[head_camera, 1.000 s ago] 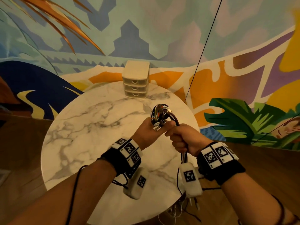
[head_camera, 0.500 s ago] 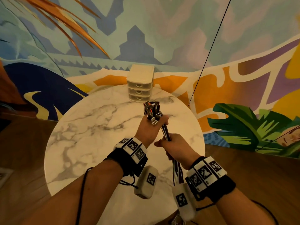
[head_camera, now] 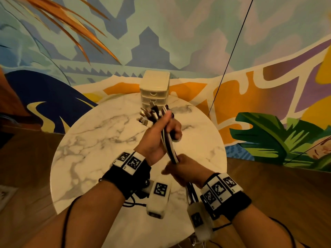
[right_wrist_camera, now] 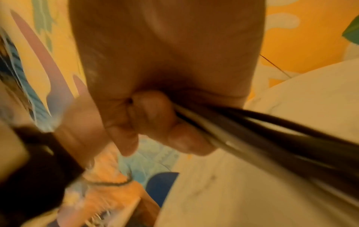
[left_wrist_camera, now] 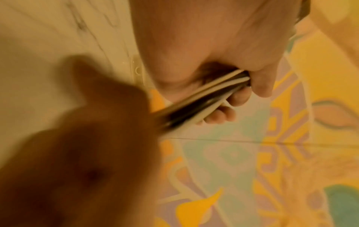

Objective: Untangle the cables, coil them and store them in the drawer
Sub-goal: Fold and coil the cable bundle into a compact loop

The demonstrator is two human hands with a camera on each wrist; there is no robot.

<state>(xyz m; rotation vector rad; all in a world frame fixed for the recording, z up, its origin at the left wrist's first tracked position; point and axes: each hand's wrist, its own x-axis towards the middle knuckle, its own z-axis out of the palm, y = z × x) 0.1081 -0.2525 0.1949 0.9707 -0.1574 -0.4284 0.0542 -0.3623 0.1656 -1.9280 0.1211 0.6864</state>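
Left hand (head_camera: 157, 138) gripped the cable bundle (head_camera: 168, 144) below its plugs, right hand (head_camera: 186, 171) clenched it nearer, marble table (head_camera: 100, 140) beneath, closed three-drawer organizer (head_camera: 155, 90) at far edge

Legible text, labels, brands, numbers: none. Only markings present: black-and-white square fiducial codes (patterns, no characters) on the white wristbands (head_camera: 129, 160) and small white camera housings (head_camera: 158, 197) near both wrists. Drawer unit (head_camera: 154, 90), far side of table: unlabelled fronts.
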